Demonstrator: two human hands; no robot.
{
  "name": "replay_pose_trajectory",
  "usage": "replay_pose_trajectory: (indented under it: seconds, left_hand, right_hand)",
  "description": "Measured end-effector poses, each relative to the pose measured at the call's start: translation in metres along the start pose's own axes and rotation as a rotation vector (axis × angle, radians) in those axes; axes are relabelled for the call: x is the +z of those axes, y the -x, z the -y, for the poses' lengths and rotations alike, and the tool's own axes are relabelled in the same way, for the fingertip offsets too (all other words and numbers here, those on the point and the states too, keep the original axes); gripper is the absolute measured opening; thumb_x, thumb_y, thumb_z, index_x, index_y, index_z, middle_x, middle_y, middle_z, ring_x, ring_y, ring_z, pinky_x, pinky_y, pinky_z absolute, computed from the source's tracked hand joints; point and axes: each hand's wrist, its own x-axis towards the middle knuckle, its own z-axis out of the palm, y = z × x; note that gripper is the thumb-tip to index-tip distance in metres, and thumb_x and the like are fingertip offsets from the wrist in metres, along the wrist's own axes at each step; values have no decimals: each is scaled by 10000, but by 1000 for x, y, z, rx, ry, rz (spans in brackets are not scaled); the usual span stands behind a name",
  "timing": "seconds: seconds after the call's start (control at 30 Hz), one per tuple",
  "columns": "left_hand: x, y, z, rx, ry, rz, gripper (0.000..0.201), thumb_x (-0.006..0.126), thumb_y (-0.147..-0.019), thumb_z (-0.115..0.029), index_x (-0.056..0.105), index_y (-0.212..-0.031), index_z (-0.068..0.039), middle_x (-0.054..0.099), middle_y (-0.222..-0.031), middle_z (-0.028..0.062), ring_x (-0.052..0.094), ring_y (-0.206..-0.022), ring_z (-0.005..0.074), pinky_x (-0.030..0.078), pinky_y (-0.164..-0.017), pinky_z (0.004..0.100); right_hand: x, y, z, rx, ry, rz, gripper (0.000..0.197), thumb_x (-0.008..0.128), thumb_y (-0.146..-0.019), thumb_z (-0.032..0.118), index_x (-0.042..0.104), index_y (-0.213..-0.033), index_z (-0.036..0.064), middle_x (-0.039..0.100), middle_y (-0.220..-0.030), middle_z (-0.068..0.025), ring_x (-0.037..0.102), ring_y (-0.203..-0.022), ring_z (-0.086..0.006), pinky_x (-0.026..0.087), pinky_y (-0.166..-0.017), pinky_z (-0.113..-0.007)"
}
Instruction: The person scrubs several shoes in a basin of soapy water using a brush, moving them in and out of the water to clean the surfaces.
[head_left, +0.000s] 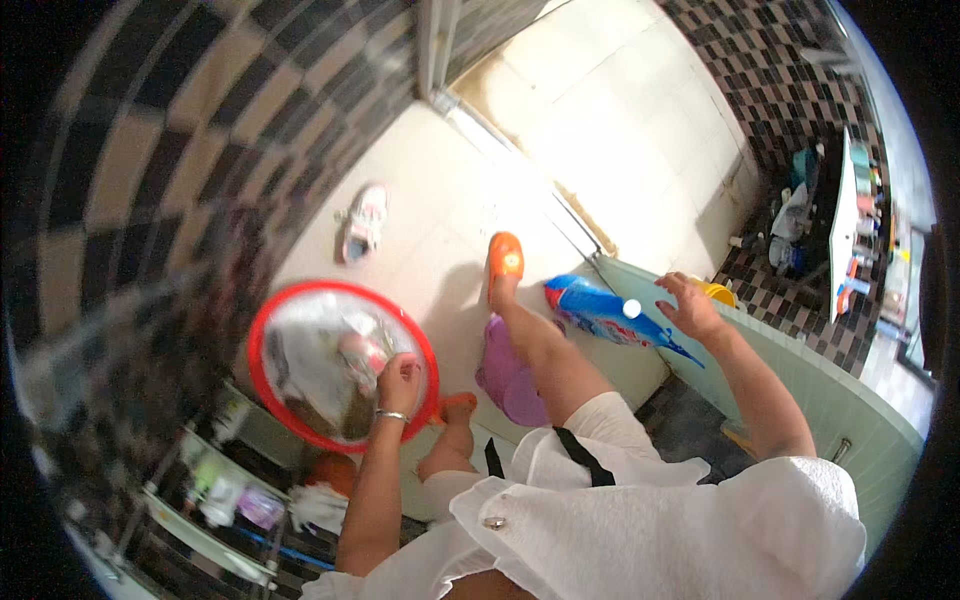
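Note:
My left hand (400, 374), with a bracelet at the wrist, is over the right side of a red-rimmed basin (264, 385). Its fingers are curled closed against a white-and-pink shoe (364, 358) that lies in the cloudy, foamy water; the exact grip is partly hidden. To the right, my right hand (688, 308) is raised with fingers apart and bent, nothing visible in it. It is beside a greenish glass panel (800, 380) and just right of a blue detergent pouch (610, 312) with a white cap. A similar white-and-pink shoe (366, 224) lies on the floor above the basin.
A purple bucket-like container (508, 380) stands by my right leg, near my orange slipper (506, 256). A rack (215, 535) with bottles and cloths is at the lower left. Behind the glass are a yellow container (718, 293) and a cluttered shelf (842, 230). Tiled walls enclose the space.

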Motion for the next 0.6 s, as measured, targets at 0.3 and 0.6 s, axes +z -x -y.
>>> replay_pose_trajectory:
  seconds: [0.3,0.6]
  left_hand:
    - [-51,-114,-221,-96,336,212,163,506,-826,-33,546,-983,-18,579,-840,50,571,-729,123,458,-623,219]
    - [-83,-206,-306,133,-254,308,158,534,-804,-22,545,-962,-5,588,-815,51,564,-682,112,444,-561,211]
  right_hand:
    - [-31,-18,-91,233,-363,-98,318,600,-740,159,528,-1030,53,529,-1019,-177,527,-926,-342,426,-809,-391]
    - [-76,-55,-111,371,-638,-179,352,611,-731,187,521,-1048,62,523,-1026,-188,522,-938,-353,425,-822,-401]
